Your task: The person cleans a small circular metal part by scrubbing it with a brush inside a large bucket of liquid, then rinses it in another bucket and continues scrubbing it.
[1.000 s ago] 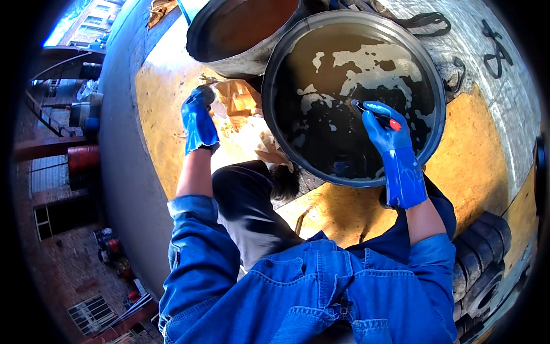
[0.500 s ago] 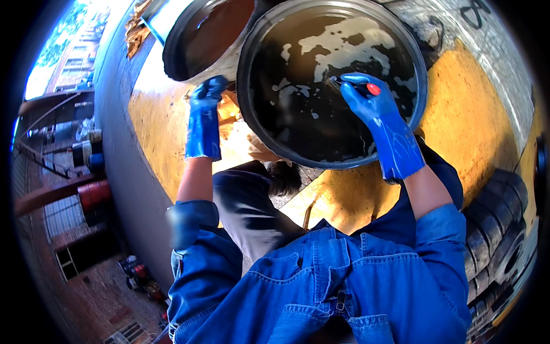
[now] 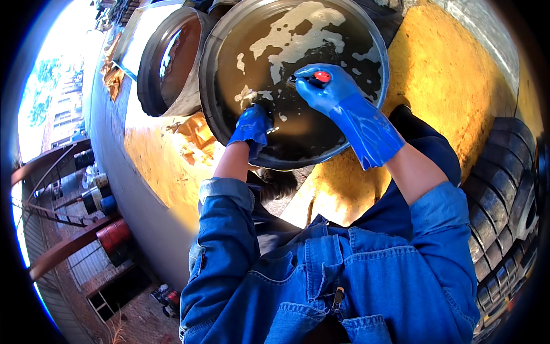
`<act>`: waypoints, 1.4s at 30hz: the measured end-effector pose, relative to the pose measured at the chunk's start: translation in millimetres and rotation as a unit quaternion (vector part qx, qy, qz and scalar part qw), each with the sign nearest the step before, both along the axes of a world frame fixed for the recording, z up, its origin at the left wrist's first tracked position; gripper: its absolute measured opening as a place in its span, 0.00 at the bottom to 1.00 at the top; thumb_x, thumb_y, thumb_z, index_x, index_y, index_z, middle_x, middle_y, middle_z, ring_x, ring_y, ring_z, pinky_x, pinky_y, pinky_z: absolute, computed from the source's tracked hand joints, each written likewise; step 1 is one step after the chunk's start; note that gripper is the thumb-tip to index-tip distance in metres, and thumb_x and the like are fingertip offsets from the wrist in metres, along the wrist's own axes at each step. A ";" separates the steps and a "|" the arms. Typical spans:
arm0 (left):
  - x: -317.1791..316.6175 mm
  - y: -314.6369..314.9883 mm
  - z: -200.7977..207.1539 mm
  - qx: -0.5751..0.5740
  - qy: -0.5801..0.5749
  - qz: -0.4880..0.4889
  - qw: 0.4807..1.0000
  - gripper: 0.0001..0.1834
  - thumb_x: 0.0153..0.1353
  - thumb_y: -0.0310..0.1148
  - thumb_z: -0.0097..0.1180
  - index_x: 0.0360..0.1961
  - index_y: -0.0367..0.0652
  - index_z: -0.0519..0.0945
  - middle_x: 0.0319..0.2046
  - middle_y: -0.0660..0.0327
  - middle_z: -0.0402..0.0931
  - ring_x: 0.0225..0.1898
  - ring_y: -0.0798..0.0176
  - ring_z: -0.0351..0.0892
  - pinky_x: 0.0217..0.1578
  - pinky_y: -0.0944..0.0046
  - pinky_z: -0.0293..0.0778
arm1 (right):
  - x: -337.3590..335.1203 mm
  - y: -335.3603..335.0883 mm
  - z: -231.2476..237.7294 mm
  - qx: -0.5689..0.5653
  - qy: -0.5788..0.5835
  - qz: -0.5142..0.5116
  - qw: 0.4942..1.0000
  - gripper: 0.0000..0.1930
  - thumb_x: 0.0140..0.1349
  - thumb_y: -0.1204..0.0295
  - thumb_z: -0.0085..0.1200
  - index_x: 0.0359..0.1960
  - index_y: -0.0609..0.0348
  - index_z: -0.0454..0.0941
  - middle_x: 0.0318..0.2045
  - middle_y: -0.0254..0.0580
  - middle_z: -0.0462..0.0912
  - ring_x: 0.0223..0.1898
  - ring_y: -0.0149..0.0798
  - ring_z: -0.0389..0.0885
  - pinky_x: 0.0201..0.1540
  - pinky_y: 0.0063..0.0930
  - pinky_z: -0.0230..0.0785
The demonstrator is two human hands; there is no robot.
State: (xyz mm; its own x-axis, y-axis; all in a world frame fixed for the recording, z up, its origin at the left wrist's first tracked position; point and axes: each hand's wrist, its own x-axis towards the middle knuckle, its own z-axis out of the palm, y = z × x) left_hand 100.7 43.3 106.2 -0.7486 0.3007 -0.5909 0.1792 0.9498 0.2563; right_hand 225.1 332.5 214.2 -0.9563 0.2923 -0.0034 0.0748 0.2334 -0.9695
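Observation:
In front of me stands a large round black tub [image 3: 208, 86] of murky brown liquid [image 3: 303, 127] with patches of pale foam. My left hand [image 3: 251, 125], in a blue rubber glove, dips into the liquid near the tub's near left side. Its fingertips are under the surface, so whether they hold anything is hidden. My right hand [image 3: 329, 92], gloved the same way, is closed around a small tool with a red-ended black handle [image 3: 322, 77]. A short dark tip pokes out past the fingers, above the liquid; its exact kind is unclear.
Left of the tub is a smaller round container [image 3: 195, 86] of reddish-brown liquid. Crumpled brown material [image 3: 197, 137] lies on the yellow-stained floor [image 3: 441, 63] beside it. Black tyres [image 3: 498, 189] are stacked at my right. A red drum [image 3: 114, 238] stands far left.
My left hand has gone from outside the tub's left rim into the liquid. The right hand still grips the tool over the tub. The whole view has shifted, with the tub now further left.

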 end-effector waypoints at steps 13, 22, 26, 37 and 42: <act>8.1 27.1 0.5 -0.077 0.038 -0.139 0.987 0.18 0.54 0.36 0.67 0.44 0.37 0.87 0.45 0.38 0.84 0.51 0.35 0.82 0.51 0.43 0.79 | 4.8 7.0 23.1 0.026 -0.070 0.011 0.997 0.12 0.60 0.64 0.65 0.44 0.51 0.89 0.40 0.40 0.91 0.42 0.40 0.90 0.49 0.32 0.80; -6.8 15.4 16.7 -0.037 -0.093 -0.105 0.989 0.16 0.49 0.32 0.68 0.38 0.35 0.87 0.40 0.40 0.85 0.46 0.38 0.86 0.44 0.48 0.79 | 5.4 2.3 13.1 0.012 -0.088 0.009 0.996 0.13 0.60 0.62 0.64 0.44 0.49 0.88 0.41 0.42 0.90 0.44 0.45 0.89 0.48 0.34 0.80; -8.4 19.7 20.4 -0.017 -0.161 -0.021 0.987 0.17 0.49 0.32 0.68 0.40 0.34 0.86 0.38 0.41 0.85 0.45 0.41 0.87 0.44 0.49 0.79 | 7.7 6.9 18.9 0.016 -0.104 0.011 0.994 0.13 0.60 0.62 0.64 0.45 0.48 0.88 0.41 0.43 0.90 0.44 0.45 0.89 0.48 0.35 0.79; 11.2 -15.2 -28.9 -0.144 -0.035 -0.287 0.946 0.14 0.54 0.36 0.65 0.42 0.48 0.89 0.45 0.51 0.87 0.50 0.43 0.86 0.48 0.46 0.81 | 5.0 -6.9 -4.9 0.029 -0.003 0.013 0.999 0.08 0.62 0.63 0.58 0.30 0.50 0.84 0.31 0.50 0.86 0.36 0.59 0.85 0.38 0.47 0.77; -3.6 41.5 -5.6 -0.141 0.018 -0.210 0.967 0.15 0.54 0.36 0.65 0.43 0.48 0.89 0.45 0.51 0.87 0.50 0.43 0.86 0.49 0.47 0.81 | 5.3 9.4 -11.2 -0.011 0.035 -0.004 0.999 0.06 0.60 0.68 0.63 0.35 0.53 0.87 0.34 0.50 0.87 0.37 0.51 0.89 0.41 0.37 0.79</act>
